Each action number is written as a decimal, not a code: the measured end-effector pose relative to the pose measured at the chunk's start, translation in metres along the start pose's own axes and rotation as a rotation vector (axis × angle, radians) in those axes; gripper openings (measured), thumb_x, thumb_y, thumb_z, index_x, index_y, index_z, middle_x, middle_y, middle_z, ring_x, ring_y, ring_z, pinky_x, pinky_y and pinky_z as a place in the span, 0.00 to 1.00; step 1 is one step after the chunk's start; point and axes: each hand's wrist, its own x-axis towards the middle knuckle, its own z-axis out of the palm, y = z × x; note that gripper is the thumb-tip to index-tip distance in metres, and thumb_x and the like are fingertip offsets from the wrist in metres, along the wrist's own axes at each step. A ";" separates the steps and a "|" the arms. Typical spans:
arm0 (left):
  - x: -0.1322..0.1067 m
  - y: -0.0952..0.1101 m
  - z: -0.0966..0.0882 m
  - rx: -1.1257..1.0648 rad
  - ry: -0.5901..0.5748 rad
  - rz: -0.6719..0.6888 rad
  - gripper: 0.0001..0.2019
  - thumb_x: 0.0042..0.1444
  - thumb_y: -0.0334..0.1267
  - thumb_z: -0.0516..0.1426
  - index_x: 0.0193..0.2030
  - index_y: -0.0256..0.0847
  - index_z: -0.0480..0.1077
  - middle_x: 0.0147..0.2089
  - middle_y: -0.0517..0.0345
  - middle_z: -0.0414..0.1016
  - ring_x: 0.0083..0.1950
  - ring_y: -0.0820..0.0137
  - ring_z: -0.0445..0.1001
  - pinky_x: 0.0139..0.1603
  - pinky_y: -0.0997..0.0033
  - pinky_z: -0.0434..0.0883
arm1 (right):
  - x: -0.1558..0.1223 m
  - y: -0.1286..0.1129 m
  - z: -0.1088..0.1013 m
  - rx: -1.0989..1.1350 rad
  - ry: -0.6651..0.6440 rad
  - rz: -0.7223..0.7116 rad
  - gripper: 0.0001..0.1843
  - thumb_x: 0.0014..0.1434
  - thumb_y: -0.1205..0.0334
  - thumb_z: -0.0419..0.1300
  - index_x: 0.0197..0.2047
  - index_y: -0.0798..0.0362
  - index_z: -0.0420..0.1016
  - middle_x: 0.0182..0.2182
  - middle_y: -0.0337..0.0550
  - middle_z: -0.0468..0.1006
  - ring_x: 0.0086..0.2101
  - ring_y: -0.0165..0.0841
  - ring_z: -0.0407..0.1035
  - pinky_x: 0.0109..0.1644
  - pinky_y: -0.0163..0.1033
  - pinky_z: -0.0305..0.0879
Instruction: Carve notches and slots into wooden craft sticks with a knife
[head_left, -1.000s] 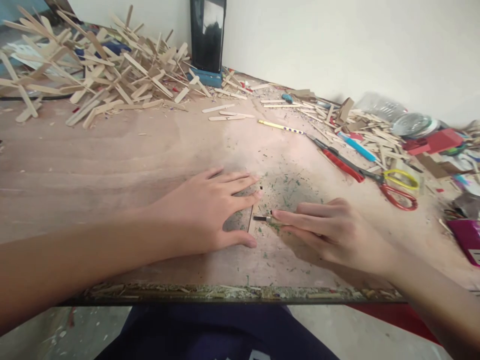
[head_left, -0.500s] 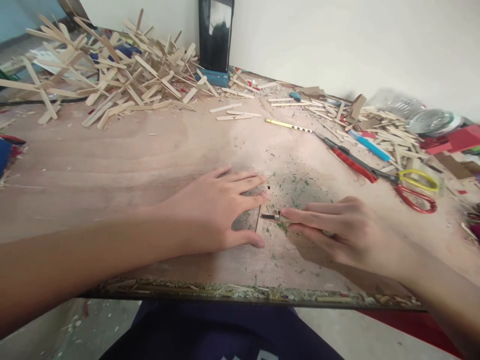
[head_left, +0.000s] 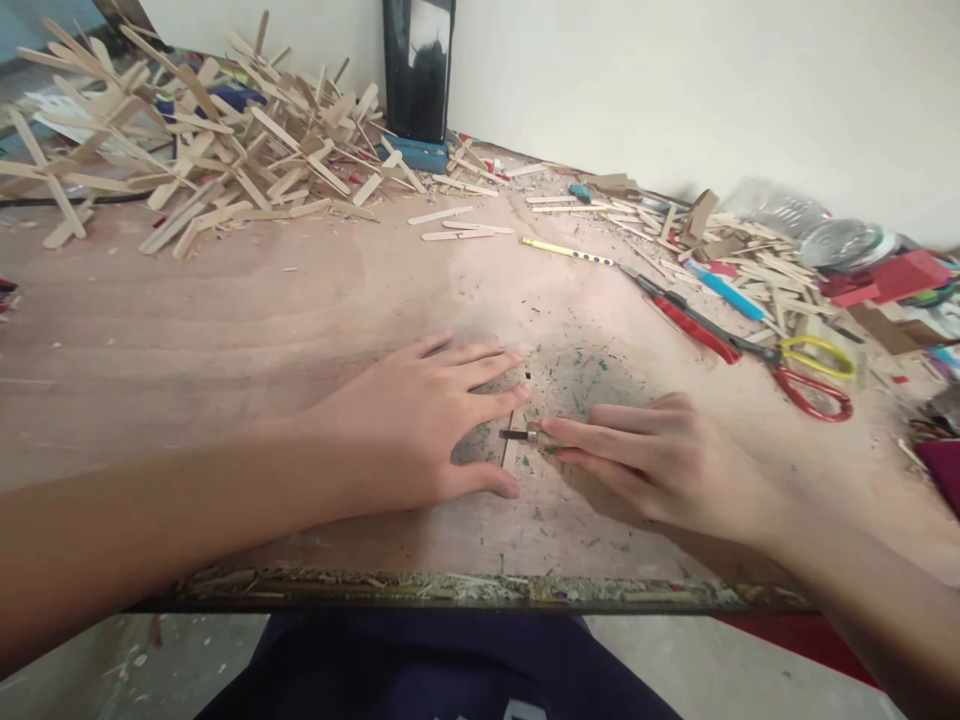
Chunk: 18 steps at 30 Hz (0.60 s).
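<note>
Near worktop [head_left: 225, 330] front edge: left hand [head_left: 420, 425] flat, unclenched, pinning wooden stick [head_left: 513, 440], long axis front-to-back. Right hand [head_left: 660, 465] grasping craft knife [head_left: 521, 436], blade crosswise on stick, just right of left fingertips. Right hand nearer the cut.

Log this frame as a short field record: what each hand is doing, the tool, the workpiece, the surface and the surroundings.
left hand: left hand lies flat, palm down, pressing a thin wooden stick against the table
right hand: right hand holds a small craft knife, its blade tip on the stick
surface: plywood table, green flecks scattered by the hands
far left: pile of wooden sticks
right side: red-handled pliers, scissors, yellow pencil
back: dark upright object by the wall
</note>
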 end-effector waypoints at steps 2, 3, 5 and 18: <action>0.000 0.000 0.000 0.005 -0.020 -0.002 0.47 0.81 0.83 0.53 0.91 0.56 0.71 0.97 0.51 0.61 0.98 0.50 0.61 0.99 0.42 0.52 | -0.001 0.002 -0.006 0.021 -0.011 0.010 0.21 0.95 0.60 0.55 0.63 0.61 0.89 0.30 0.35 0.79 0.25 0.26 0.70 0.30 0.38 0.58; 0.000 -0.001 0.000 0.006 -0.025 -0.002 0.47 0.81 0.83 0.53 0.92 0.56 0.71 0.97 0.51 0.61 0.98 0.50 0.61 0.99 0.41 0.52 | -0.002 0.003 -0.009 0.032 -0.018 0.017 0.20 0.95 0.61 0.55 0.63 0.61 0.89 0.30 0.35 0.80 0.25 0.26 0.71 0.30 0.37 0.59; 0.001 -0.002 -0.001 0.005 -0.015 0.006 0.47 0.81 0.83 0.52 0.92 0.57 0.71 0.97 0.52 0.60 0.98 0.51 0.61 0.99 0.41 0.52 | -0.004 0.005 -0.014 0.064 -0.035 0.038 0.20 0.95 0.61 0.57 0.63 0.62 0.90 0.30 0.36 0.82 0.25 0.26 0.74 0.31 0.36 0.62; 0.000 -0.003 -0.001 -0.007 -0.026 0.007 0.47 0.80 0.84 0.53 0.92 0.60 0.70 0.98 0.53 0.56 0.99 0.48 0.59 1.00 0.36 0.50 | -0.005 0.005 -0.013 0.137 -0.049 0.084 0.18 0.93 0.61 0.60 0.64 0.60 0.92 0.32 0.39 0.85 0.26 0.27 0.76 0.30 0.36 0.64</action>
